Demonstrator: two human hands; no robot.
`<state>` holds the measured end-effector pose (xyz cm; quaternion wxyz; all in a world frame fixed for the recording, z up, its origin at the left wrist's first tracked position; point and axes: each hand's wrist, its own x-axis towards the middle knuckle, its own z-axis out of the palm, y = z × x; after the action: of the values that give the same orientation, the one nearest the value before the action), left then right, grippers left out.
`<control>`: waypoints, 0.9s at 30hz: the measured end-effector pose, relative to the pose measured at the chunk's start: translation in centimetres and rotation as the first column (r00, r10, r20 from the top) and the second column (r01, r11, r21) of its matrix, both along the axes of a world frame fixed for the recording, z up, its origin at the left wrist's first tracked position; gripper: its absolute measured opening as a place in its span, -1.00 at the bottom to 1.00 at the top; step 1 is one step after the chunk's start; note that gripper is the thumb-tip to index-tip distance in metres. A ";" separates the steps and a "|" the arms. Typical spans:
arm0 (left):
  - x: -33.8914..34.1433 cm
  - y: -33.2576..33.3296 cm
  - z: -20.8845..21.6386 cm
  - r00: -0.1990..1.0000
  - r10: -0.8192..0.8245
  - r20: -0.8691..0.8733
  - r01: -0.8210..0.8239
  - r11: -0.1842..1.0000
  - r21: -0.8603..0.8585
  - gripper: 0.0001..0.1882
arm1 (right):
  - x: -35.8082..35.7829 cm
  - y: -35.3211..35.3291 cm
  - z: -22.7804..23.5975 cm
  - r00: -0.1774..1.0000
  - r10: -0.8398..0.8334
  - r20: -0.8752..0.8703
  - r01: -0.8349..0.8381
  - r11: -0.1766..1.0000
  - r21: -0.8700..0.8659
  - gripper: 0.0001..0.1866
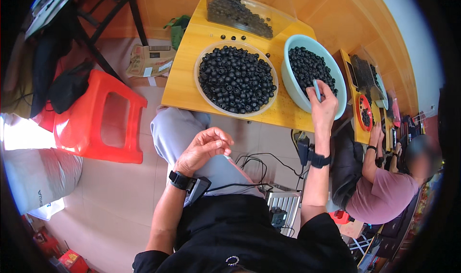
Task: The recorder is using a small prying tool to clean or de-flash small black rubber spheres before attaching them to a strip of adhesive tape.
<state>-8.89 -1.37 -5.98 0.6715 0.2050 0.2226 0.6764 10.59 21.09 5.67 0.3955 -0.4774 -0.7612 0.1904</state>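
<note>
My right hand (322,104) is closed around a slim light-blue pen-like tool (317,91), held over the near side of a pale teal basin (291,83). Black round beads (309,65) fill the basin's lower part, close beneath the fingers. To its left, a shallow clear round tray (198,82) is heaped with black beads (235,78), some showing holes. Above my lap, short of the table edge, my left hand (205,149) has its fingers curled in and the thumb against them. Whatever may be between those fingertips is too small to make out.
A clear rectangular bin (240,16) with more black beads stands at the yellow table's (185,76) back. Several loose beads lie before it. A red stool (96,124) is at left. Cables (259,163) hang below the table. At right, another person (384,191) works at a second table.
</note>
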 end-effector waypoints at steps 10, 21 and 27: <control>-0.1 0.1 -0.6 0.999 -0.022 0.034 0.021 0.999 0.033 -0.88 | -5.4 -6.1 -3.2 0.941 0.316 0.123 -0.316 0.949 -0.019 -0.86; 0.0 0.0 -0.2 0.999 0.006 0.044 -0.005 1.000 -0.010 -0.89 | -9.8 -5.5 -4.9 0.889 0.399 0.223 -0.401 0.915 -0.037 -0.87; 0.1 0.0 -0.3 0.999 0.004 0.038 -0.004 1.000 -0.019 -0.91 | -10.3 -5.3 -5.3 0.868 0.385 0.314 -0.406 0.914 0.002 -0.79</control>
<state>-8.84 -1.35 -6.32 0.6761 0.1852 0.2164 0.6795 0.33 15.78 0.36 0.2412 -0.3214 -0.9008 0.1648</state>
